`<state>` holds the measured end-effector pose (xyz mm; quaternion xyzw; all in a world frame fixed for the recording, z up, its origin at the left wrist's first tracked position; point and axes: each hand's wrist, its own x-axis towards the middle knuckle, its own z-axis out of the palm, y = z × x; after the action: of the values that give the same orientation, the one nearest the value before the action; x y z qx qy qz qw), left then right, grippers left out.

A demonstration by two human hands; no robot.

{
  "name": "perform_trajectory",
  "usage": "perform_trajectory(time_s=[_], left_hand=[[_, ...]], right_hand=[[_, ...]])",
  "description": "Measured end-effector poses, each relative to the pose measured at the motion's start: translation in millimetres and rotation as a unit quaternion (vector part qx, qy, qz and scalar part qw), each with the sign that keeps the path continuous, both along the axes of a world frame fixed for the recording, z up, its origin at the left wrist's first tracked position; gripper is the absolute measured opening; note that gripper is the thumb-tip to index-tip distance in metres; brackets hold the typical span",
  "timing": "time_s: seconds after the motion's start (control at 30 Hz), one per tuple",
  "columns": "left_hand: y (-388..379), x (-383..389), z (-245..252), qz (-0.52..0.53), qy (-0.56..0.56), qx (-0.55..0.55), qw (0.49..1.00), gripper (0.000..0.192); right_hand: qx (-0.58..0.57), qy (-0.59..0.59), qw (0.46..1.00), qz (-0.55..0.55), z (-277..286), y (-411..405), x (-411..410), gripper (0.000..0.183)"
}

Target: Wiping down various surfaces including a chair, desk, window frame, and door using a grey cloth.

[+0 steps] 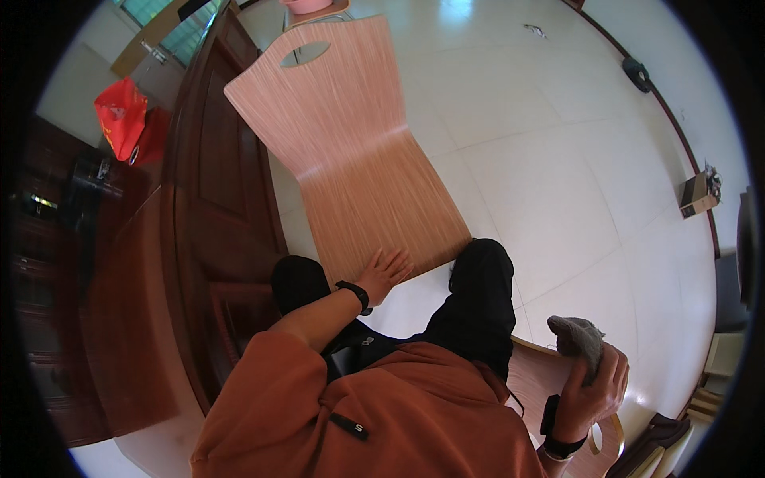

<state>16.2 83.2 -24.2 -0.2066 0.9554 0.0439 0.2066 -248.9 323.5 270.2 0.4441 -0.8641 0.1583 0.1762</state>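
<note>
A wood-grain bentwood chair [370, 197] faces me, its front edge between my knees. An oval handle hole pierces the top of its backrest [352, 95]. My left hand [385, 276] lies palm down on the seat near that front edge, fingers spread and nothing held. Off to my right side, my right hand [597, 385] grips a folded grey cloth [578, 339], raised away from the facing chair. Part of a second wood-grain chair [538, 376] shows beneath me, mostly hidden by my body.
A dark wooden desk [224, 149] runs along my left, with a red bag [122, 116] beyond it. Behind the chair, a pink basin [308, 6] sits on another seat. A cardboard box [696, 194] and a black object [636, 74] stand by the right wall on the tiled floor [556, 179].
</note>
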Motion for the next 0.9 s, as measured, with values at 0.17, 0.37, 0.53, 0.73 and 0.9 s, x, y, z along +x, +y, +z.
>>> perform_trajectory(time_s=[0.17, 0.37, 0.53, 0.73, 0.9], left_hand=[[-1.2, 7.2, -7.7, 0.002, 0.039, -0.001, 0.999, 0.072], [-2.1, 11.2, -10.6, 0.011, 0.075, -0.007, 0.997, 0.075], [-4.3, 4.8, 2.7, -0.003, 0.02, -0.04, 0.999, 0.067], [-7.1, 4.8, 3.6, -0.005, -0.003, -0.047, 0.999, 0.069], [-7.6, 2.2, 10.6, -0.005, -0.028, 0.005, 1.0, 0.072]], right_hand=[[-0.003, -0.007, 1.0, 0.003, -0.9, 0.1, 0.2, 0.024], [0.008, -0.002, 1.0, 0.006, 0.4, -0.2, 0.0, 0.023], [0.008, -0.008, 1.0, 0.004, 1.2, -0.2, 0.7, 0.021], [0.001, -0.014, 1.0, 0.013, 2.6, -2.0, 1.0, 0.021], [0.004, 0.012, 1.0, 0.007, 1.3, -1.8, 0.2, 0.019]])
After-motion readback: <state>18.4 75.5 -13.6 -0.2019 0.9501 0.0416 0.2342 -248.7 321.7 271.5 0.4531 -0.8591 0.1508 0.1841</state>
